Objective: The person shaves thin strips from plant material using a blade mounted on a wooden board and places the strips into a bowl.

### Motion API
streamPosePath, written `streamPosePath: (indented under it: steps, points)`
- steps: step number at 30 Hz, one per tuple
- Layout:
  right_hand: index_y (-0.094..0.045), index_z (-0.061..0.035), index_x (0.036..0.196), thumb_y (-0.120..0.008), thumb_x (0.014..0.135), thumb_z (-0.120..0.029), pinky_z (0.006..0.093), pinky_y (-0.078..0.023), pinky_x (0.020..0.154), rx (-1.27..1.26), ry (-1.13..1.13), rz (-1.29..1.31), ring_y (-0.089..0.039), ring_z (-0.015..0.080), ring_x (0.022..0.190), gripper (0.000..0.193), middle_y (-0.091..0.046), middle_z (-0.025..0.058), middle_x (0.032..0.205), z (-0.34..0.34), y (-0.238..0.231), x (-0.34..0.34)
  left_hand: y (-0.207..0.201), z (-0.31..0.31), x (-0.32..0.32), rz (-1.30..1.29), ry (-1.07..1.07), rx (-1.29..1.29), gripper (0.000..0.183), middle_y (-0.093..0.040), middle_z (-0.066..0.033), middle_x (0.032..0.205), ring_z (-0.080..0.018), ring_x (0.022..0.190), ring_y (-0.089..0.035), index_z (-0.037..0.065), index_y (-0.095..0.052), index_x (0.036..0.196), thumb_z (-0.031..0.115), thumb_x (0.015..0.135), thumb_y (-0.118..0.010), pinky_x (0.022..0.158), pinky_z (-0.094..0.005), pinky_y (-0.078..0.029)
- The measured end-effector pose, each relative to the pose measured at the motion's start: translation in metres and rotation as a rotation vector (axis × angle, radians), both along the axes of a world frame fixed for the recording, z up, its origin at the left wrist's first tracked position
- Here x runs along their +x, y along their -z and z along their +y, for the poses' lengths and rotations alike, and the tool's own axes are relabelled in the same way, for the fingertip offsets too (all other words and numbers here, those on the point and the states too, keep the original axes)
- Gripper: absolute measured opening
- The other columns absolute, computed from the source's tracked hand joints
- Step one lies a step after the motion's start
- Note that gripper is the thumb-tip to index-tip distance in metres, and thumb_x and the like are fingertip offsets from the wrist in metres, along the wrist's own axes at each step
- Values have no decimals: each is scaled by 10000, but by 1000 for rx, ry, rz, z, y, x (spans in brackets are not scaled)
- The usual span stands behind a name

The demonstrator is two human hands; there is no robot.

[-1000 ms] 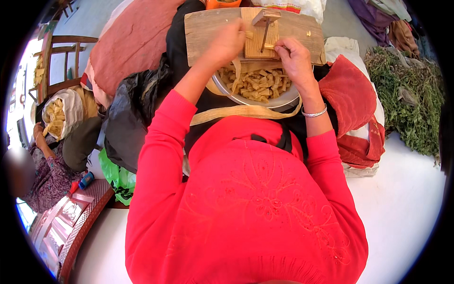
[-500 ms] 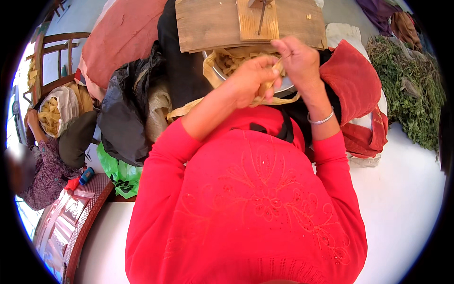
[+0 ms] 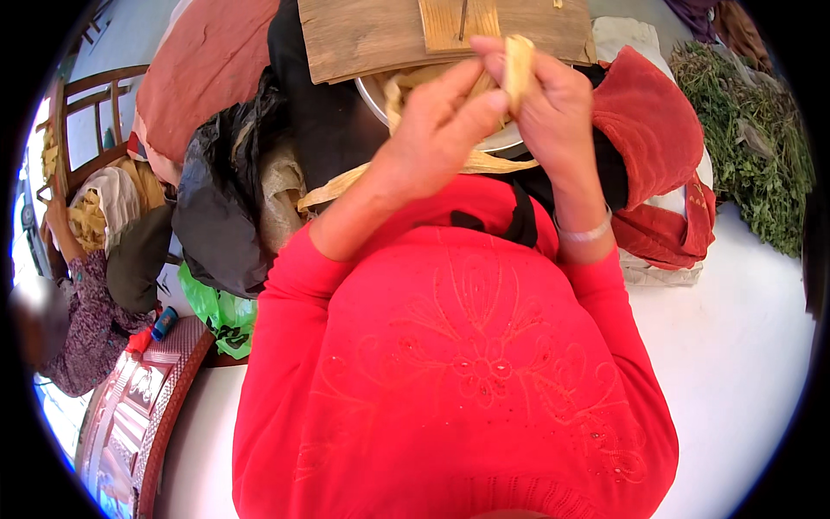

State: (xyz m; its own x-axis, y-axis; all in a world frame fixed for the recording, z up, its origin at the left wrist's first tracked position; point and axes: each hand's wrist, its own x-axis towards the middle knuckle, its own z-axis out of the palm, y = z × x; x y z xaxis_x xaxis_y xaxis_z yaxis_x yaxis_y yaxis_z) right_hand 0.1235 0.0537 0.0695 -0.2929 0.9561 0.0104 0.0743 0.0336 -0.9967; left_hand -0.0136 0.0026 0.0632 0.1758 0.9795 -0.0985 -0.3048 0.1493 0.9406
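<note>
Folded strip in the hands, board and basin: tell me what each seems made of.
Folded strip: possibly dried plant leaf or husk, matte; it is pale yellow and thin-looking, though the exact stuff stays open.
Board: wood, seemingly unvarnished; brown grain shows and the surface is dull.
Basin: probably metal, smooth; its rim is silvery grey, but plastic cannot be ruled out.

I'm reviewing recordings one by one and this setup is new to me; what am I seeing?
No machine here: a person's bare left hand and right hand. A fisheye camera on the head looks down, so straight edges bend. The right hand holds a tan strip; the left hand is close by, its grip partly hidden. Beyond them, a wooden board bears a smaller wooden piece with a thin dark rod. A silvery bowl shows partly past the board's near edge; a long tan band lies nearer the body.
</note>
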Motion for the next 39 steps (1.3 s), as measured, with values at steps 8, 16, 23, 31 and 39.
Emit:
streamPosePath:
  steps: [8,16,23,31,39]
  points:
    - [-706,-138,915,-633,791,-128,294,-466,513,652,104,-571,-619,229,571,145,-677,10,742,5,42,5,43,2,5,-224,72,-276,197,-511,48,737,-50,645,-462,29,-561,1092,139,930,-540,543,-228,-395]
    - [-684,-28,937,-599,914,-176,226,-474,627,-114,-225,-620,-577,90,665,172,-659,-2,793,-29,73,33,61,-16,-10,1006,47,425,157,-614,-108,751,-308,692,-604,49,-594,990,96,841,-571,590,-405,-464]
    - [-641,42,997,-577,923,-223,264,-469,823,-881,-138,486,-600,137,879,283,-650,60,975,-35,77,21,85,-15,-1,821,-182,641,323,-617,-104,854,-318,775,-589,36,-567,1121,43,801,-610,643,-398,-482]
    - [-654,38,906,-600,810,15,275,-450,812,162,-91,-192,-560,195,977,113,-535,109,1210,-13,71,12,42,8,-1,1047,7,190,265,-569,-127,668,-256,624,-572,37,-557,1031,268,904,-543,601,-357,-469]
    - [-674,19,888,-653,793,-26,276,-438,847,261,118,-83,-554,179,987,107,-556,118,1129,-5,61,10,57,-15,-9,90,80,-309,288,-476,-27,615,-113,592,-472,6,-595,911,256,968,-464,550,-294,-410]
